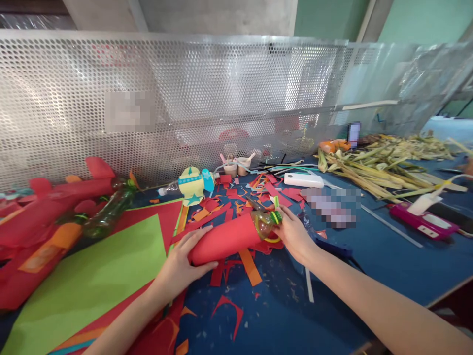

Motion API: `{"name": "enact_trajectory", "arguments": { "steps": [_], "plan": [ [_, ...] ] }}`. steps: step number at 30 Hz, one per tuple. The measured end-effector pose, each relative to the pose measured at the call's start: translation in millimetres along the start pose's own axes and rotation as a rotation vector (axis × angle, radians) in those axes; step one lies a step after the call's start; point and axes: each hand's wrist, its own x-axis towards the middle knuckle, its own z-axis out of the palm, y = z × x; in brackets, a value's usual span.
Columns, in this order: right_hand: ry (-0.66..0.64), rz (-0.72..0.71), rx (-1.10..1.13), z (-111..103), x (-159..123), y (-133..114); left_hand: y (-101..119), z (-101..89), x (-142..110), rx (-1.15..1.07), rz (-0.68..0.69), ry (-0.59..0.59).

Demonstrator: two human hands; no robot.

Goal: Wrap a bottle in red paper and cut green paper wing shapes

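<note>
A plastic bottle wrapped in red paper (225, 239) lies on its side on the blue table (369, 266). My left hand (185, 261) grips its lower end, fingers curled around the red wrap. My right hand (293, 234) is at the clear neck end (264, 223), fingers pinched on a green strip (276, 213) at the cap. Red and orange paper scraps (244, 197) lie all around the bottle.
Red and green paper sheets (111, 266) cover the left. Finished red paper rockets and a green bottle (107, 214) lie far left. A decorated yellow-blue bottle (192, 186), small cups (236, 166), a white case (303, 180), dried leaves (380, 162) and a pink device (424, 222) stand before the perforated metal screen (185, 98).
</note>
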Motion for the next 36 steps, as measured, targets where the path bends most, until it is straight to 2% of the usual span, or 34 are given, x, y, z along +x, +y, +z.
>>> {"name": "enact_trajectory", "arguments": {
  "steps": [7, 11, 14, 18, 23, 26, 30, 32, 34, 36],
  "plan": [
    [-0.027, -0.070, -0.085, -4, 4, 3, 1, -1.5, 2, -0.007, 0.003, 0.023],
    [-0.054, -0.138, -0.193, -7, 7, 2, 0, -3.9, 7, 0.033, -0.107, 0.180],
    [-0.172, -0.164, -0.368, -6, 5, 1, -3, -3.4, 14, 0.072, -0.175, 0.223],
    [-0.366, -0.237, -0.677, -3, -5, 0, -8, 2.7, 22, 0.109, -0.183, 0.227],
    [-0.407, -0.414, -0.937, -4, -6, -4, -9, 9.9, 21, 0.008, -0.189, 0.234],
    [-0.452, -0.454, -1.025, -5, -5, -5, -10, 10.8, 19, -0.036, -0.202, 0.279],
    [-0.565, -0.452, -1.078, -2, -11, -4, -8, 8.9, 18, 0.055, -0.130, 0.344],
    [-0.624, -0.449, -1.077, 1, -15, -3, -4, 7.0, 17, 0.181, -0.063, 0.433],
    [-0.653, -0.446, -1.070, 3, -17, -3, 2, 5.5, 13, 0.295, 0.033, 0.518],
    [-0.635, -0.442, -1.071, 3, -16, -3, 9, 6.1, 6, 0.341, 0.192, 0.477]
  ]
}}
